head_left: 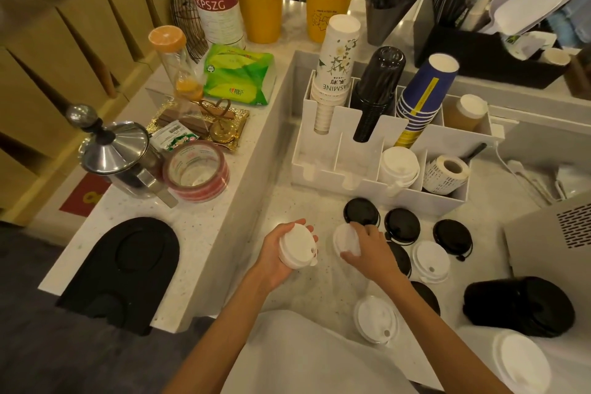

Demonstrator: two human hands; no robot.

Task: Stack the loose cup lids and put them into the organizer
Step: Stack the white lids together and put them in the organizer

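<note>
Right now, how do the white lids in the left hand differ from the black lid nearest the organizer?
The white lids are a stack lifted off the counter in the left hand; the black lid is single and lies flat, untouched, just in front of the organizer. Colours differ: white against black. Both are round cup lids.

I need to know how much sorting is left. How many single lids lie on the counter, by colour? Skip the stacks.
Black lids: 5
White lids: 3, the last in the grip of the right hand
Total: 8
Left out: the white stack in the left hand.
</note>
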